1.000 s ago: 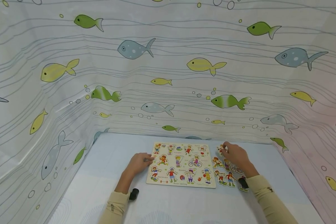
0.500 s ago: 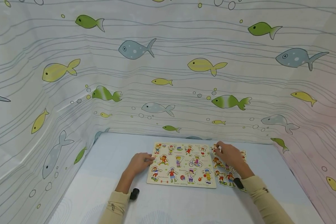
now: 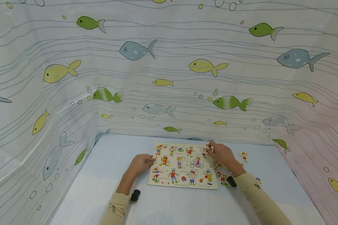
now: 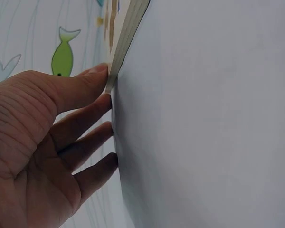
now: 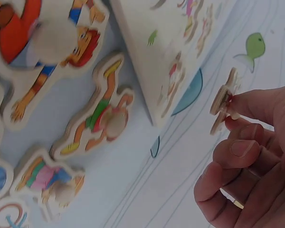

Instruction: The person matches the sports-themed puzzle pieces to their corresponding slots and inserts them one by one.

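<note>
The wooden picture puzzle board (image 3: 173,168), printed with sporting children, lies flat on the table. My left hand (image 3: 142,164) touches its left edge; in the left wrist view the thumb rests at the board's edge (image 4: 126,40) and the other fingers are slightly bent, their tips near the table surface. My right hand (image 3: 222,154) is above the board's upper right corner, pinching a small wooden puzzle piece (image 5: 221,102) between thumb and finger. The right wrist view shows that piece nearly edge-on, tilted, so its picture is hidden.
Several loose figure-shaped puzzle pieces (image 5: 97,111) with round knobs lie right of the board, partly hidden by the right arm. One piece (image 3: 243,156) lies farther right. A fish-patterned curtain (image 3: 169,78) encloses the table (image 3: 115,147) at the back and sides.
My right hand has carried the pinched piece leftward from beside the board to over its upper right corner, uncovering a loose piece at the far right. My left hand has stayed at the board's edge.
</note>
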The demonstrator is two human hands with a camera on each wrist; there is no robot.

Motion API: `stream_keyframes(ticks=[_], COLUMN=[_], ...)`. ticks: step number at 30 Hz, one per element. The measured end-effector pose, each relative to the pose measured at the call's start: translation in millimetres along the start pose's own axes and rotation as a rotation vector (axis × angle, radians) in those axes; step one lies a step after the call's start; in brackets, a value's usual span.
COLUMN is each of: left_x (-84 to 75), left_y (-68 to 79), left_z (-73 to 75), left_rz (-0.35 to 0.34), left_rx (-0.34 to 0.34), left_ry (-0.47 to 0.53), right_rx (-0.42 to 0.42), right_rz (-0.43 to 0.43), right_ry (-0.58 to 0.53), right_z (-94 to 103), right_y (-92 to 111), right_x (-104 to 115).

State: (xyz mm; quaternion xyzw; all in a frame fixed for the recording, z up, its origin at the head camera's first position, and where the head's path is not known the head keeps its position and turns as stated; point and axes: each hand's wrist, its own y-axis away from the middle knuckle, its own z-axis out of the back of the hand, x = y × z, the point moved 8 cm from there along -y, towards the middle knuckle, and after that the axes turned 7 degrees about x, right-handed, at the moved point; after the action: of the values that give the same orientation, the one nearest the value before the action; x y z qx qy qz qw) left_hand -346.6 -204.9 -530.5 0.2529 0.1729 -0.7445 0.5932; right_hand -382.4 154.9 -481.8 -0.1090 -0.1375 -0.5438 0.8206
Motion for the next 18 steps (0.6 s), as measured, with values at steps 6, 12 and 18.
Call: stream_keyframes(ticks=[6,12,18], left_x=[0.1,0.6,0.3], left_y=[-0.5,-0.1,0.6], left_z=[-1.2,-0.9,-1.1], left_rz=[-0.005,0.001,-0.005], left_rx=[0.001,0.005,0.001], left_ry=[-0.002,-0.007,-0.009], right_rx=[-0.009,0.020,0.023], right_rz=[0.017,0.002,0.021], right_ry=[0.000,0.016,0.013], right_z=[-8.3,-13.9,-16.3], right_y=[-8.2,-16.8,-23.3], right_x=[11.4,18.4,24.0])
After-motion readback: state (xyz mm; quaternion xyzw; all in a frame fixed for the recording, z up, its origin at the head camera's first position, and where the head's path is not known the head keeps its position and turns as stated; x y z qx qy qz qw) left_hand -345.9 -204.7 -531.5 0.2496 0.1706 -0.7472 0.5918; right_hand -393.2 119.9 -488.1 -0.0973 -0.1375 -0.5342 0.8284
